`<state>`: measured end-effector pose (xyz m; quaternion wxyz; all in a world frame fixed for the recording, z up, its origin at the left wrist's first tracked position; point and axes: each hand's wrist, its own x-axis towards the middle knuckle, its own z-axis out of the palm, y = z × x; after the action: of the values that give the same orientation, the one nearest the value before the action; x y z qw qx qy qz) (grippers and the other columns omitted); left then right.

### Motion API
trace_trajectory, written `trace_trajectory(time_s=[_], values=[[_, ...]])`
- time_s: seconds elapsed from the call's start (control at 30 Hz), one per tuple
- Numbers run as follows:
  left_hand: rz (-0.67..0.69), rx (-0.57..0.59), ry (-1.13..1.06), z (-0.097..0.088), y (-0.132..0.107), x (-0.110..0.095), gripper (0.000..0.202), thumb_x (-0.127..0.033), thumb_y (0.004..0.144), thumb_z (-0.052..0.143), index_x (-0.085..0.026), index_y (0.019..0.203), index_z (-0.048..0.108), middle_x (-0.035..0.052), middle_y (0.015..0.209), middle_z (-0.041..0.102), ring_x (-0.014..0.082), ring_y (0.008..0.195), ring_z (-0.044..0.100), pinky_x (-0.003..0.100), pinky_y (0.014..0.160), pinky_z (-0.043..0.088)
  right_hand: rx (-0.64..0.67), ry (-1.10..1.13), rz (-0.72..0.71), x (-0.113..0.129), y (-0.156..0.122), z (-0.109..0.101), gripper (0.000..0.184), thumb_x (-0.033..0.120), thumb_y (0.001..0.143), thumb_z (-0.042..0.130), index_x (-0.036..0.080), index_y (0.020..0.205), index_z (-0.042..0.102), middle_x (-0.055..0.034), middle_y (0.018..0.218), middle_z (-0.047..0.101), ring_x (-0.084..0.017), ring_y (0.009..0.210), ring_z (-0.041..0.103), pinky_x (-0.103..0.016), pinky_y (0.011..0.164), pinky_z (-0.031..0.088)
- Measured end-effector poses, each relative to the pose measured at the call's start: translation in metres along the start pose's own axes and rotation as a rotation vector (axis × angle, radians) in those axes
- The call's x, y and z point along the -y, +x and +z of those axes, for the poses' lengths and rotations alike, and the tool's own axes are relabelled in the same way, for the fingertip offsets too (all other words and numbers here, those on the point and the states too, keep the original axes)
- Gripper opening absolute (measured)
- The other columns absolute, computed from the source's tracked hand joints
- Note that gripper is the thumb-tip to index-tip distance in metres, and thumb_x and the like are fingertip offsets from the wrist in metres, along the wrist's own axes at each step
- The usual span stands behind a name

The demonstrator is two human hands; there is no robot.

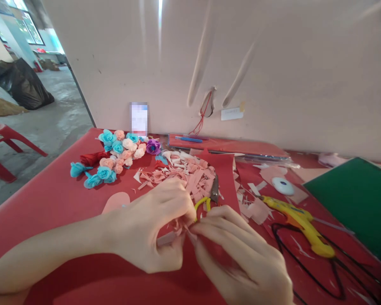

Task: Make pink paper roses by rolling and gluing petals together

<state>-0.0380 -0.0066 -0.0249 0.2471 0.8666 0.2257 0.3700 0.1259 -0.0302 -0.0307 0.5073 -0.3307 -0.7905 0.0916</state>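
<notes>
My left hand (155,222) is closed round a small bunch of fringed pink paper (178,227), above the near part of the red table. The fingertips of my right hand (241,250) pinch the right end of the same pink paper, close against the left fingers. Part of the paper is hidden inside the left fist. Just beyond my hands lie yellow-handled pliers (214,189), handles towards me. A heap of cut pink paper scraps (190,171) spreads behind them. A rounded pink paper piece (117,202) rests by my left forearm.
Blue, pink, red and purple paper flowers (117,147) cluster at the back left, before an upright phone (139,118). On the right lie a yellow glue gun (300,222) with a looping black cord, a white rounded object (282,186) and a green board (355,203). A red stool (6,140) stands left.
</notes>
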Motion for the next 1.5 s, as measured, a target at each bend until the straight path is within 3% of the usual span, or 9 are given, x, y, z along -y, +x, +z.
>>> trace_trajectory(time_s=[0.2, 0.7, 1.13, 1.5], values=[[0.020, 0.002, 0.123, 0.001, 0.001, 0.004, 0.027, -0.002, 0.058, 0.047, -0.020, 0.073, 0.033, -0.0017, 0.069, 0.042, 0.0132, 0.068, 0.038, 0.033, 0.079, 0.039, 0.041, 0.027, 0.072, -0.003, 0.002, 0.001, 0.017, 0.003, 0.068, 0.055, 0.019, 0.066, 0.062, -0.0005, 0.054, 0.063, -0.014, 0.050, 0.056, -0.024, 0.043, 0.052], [0.056, -0.046, 0.095, 0.003, 0.001, 0.006, 0.028, 0.001, 0.058, 0.048, -0.018, 0.073, 0.035, -0.0017, 0.070, 0.041, 0.0125, 0.070, 0.036, 0.030, 0.073, 0.038, 0.155, 0.123, 0.223, -0.007, 0.003, -0.002, 0.013, 0.007, 0.069, 0.055, 0.016, 0.063, 0.062, -0.0005, 0.055, 0.061, -0.011, 0.049, 0.059, -0.018, 0.045, 0.051], [-0.144, -0.074, 0.198, 0.008, 0.004, 0.003, 0.015, -0.008, 0.062, 0.043, -0.018, 0.067, 0.035, -0.0016, 0.065, 0.040, 0.0131, 0.064, 0.036, 0.029, 0.065, 0.036, 0.044, -0.061, -0.017, -0.013, -0.004, 0.004, 0.015, 0.003, 0.075, 0.053, 0.015, 0.073, 0.062, -0.0025, 0.060, 0.064, -0.014, 0.056, 0.058, -0.024, 0.050, 0.052], [-0.203, -0.011, 0.137, 0.004, 0.002, 0.003, 0.015, -0.007, 0.065, 0.045, -0.018, 0.072, 0.037, -0.0018, 0.070, 0.041, 0.0123, 0.067, 0.039, 0.027, 0.069, 0.036, 0.034, -0.066, -0.070, -0.015, -0.005, 0.006, 0.017, -0.001, 0.074, 0.052, 0.013, 0.076, 0.062, -0.0039, 0.063, 0.064, -0.015, 0.060, 0.057, -0.024, 0.051, 0.051]])
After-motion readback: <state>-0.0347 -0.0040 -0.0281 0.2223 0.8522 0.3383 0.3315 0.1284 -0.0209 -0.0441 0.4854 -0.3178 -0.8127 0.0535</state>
